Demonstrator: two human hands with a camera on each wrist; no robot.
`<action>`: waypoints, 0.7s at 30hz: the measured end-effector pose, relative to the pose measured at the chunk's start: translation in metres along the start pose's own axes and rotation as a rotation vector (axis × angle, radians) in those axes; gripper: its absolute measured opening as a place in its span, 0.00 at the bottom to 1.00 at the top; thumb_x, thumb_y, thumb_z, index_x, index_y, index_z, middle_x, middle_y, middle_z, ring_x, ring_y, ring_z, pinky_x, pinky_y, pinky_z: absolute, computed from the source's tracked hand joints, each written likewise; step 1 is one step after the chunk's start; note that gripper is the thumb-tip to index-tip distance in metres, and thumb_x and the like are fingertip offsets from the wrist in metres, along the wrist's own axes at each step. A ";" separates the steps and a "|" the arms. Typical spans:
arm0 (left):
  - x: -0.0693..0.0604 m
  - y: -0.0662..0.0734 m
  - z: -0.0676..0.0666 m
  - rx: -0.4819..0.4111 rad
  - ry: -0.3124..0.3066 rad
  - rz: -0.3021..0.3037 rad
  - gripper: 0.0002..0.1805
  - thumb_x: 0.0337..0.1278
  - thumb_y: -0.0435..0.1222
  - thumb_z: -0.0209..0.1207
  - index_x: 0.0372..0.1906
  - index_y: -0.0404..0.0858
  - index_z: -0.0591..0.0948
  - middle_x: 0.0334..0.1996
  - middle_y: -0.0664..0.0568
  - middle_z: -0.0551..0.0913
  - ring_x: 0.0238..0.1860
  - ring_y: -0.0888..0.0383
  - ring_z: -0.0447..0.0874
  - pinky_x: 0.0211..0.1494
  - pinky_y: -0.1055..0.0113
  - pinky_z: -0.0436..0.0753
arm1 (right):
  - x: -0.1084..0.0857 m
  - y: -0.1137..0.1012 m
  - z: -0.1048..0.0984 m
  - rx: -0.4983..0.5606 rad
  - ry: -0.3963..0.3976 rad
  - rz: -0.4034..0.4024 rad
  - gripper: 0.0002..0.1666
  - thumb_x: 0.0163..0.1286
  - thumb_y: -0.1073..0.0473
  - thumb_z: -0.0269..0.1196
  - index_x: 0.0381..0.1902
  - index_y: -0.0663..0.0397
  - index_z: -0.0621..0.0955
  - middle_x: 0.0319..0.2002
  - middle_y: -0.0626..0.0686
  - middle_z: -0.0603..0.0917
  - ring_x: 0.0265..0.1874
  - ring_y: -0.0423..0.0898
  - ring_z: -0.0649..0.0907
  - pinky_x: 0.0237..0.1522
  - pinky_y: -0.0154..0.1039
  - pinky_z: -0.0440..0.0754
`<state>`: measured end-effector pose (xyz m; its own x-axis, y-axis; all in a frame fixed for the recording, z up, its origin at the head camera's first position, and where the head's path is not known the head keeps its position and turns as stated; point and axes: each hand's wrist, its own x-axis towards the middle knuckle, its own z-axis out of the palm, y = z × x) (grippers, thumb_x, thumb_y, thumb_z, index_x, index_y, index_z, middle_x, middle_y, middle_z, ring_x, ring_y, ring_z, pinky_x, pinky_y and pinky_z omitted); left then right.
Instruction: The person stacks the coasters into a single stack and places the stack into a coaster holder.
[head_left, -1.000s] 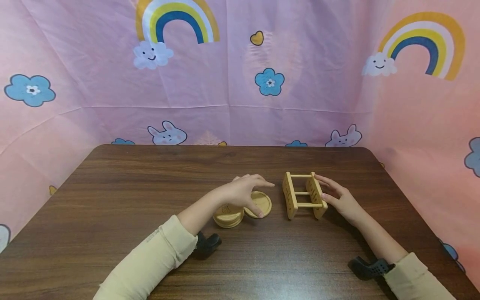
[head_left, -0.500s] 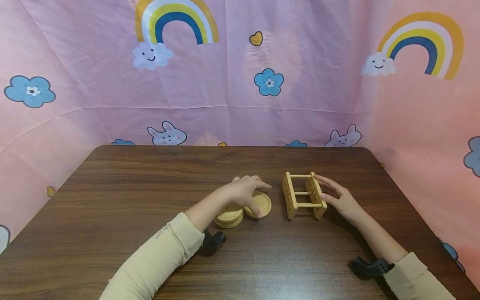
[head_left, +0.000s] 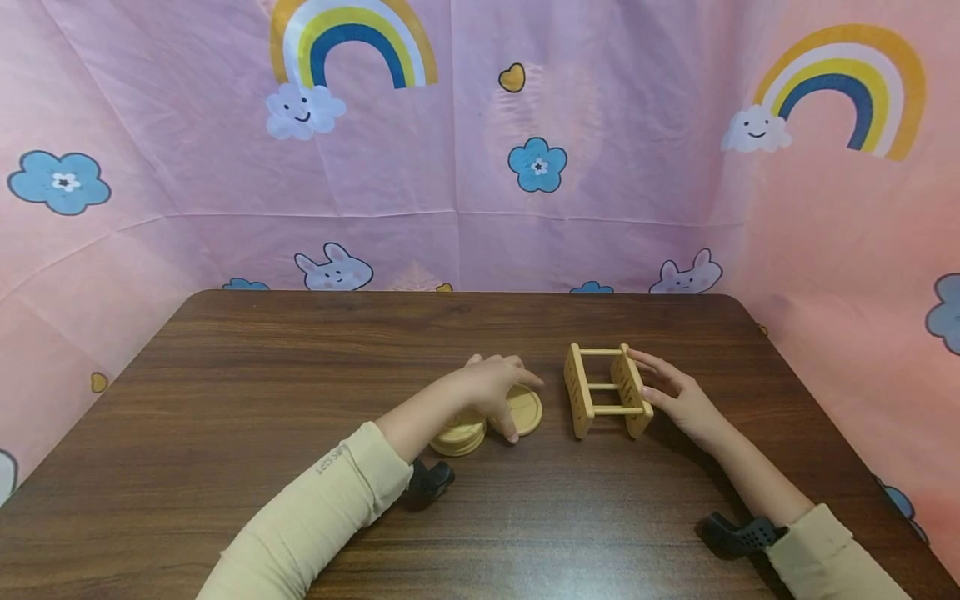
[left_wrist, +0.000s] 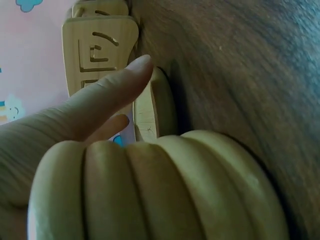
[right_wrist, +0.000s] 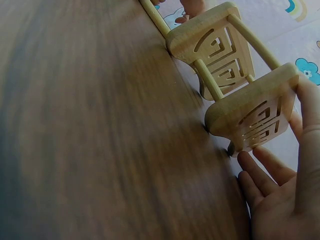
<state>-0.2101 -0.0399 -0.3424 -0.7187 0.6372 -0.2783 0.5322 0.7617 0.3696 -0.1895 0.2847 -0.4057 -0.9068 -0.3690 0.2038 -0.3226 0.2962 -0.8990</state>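
Observation:
My left hand (head_left: 487, 392) (left_wrist: 95, 110) arches over a single pale wooden disc (head_left: 527, 410) (left_wrist: 145, 117), its thumb by the near edge and its fingers by the far side; a firm hold does not show. Under my left wrist is a stack of similar discs (head_left: 459, 440) (left_wrist: 165, 195), partly hidden. A small wooden rack (head_left: 579, 392) (left_wrist: 100, 40) (right_wrist: 255, 107) with two cut-out side panels joined by rods stands to the right of the single disc. With extended fingers and thumb, my right hand (head_left: 686, 408) (right_wrist: 280, 205) touches its right panel.
The dark brown wooden table (head_left: 300, 350) has pink and purple patterned cloth (head_left: 637, 125) behind it and along its sides. A black wrist piece (head_left: 431, 483) is by the left sleeve, another (head_left: 735, 537) by the right sleeve.
My left hand has moved slightly right and nearer to me over the single disc, its fingertips lower. My right hand and the rack have stayed in place.

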 end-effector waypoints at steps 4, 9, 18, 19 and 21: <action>0.000 0.001 0.001 0.025 -0.007 -0.003 0.46 0.31 0.44 0.79 0.65 0.56 0.74 0.55 0.58 0.71 0.53 0.58 0.66 0.51 0.60 0.60 | 0.000 -0.001 0.000 -0.009 0.000 0.008 0.31 0.72 0.66 0.54 0.71 0.59 0.63 0.66 0.68 0.64 0.57 0.34 0.71 0.51 0.30 0.72; 0.000 0.001 0.002 0.035 -0.004 0.000 0.44 0.30 0.41 0.79 0.62 0.57 0.76 0.53 0.58 0.70 0.53 0.58 0.65 0.49 0.60 0.60 | 0.000 -0.001 0.000 -0.002 -0.003 0.015 0.31 0.72 0.66 0.54 0.71 0.59 0.62 0.66 0.67 0.65 0.57 0.36 0.71 0.51 0.30 0.72; 0.002 0.000 0.003 0.062 -0.002 0.042 0.41 0.29 0.41 0.79 0.60 0.58 0.78 0.48 0.59 0.70 0.49 0.60 0.65 0.47 0.60 0.60 | 0.000 -0.001 0.000 0.004 -0.003 -0.002 0.31 0.72 0.67 0.54 0.71 0.59 0.63 0.66 0.68 0.65 0.57 0.38 0.72 0.51 0.31 0.72; 0.002 0.000 0.003 0.065 -0.001 0.047 0.41 0.30 0.41 0.78 0.60 0.58 0.78 0.48 0.59 0.70 0.48 0.60 0.65 0.47 0.60 0.60 | 0.000 -0.001 0.000 0.002 -0.002 -0.004 0.31 0.72 0.67 0.54 0.71 0.59 0.63 0.66 0.68 0.64 0.57 0.38 0.72 0.50 0.31 0.73; 0.003 0.000 0.003 0.070 -0.002 0.054 0.41 0.31 0.42 0.78 0.60 0.58 0.78 0.47 0.59 0.70 0.47 0.60 0.65 0.46 0.60 0.59 | 0.000 -0.001 0.000 0.000 -0.002 -0.006 0.31 0.72 0.67 0.54 0.71 0.59 0.63 0.66 0.68 0.64 0.58 0.38 0.72 0.50 0.31 0.73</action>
<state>-0.2102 -0.0376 -0.3459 -0.6873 0.6775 -0.2620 0.5997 0.7327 0.3216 -0.1892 0.2844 -0.4050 -0.9044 -0.3721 0.2086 -0.3280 0.2939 -0.8978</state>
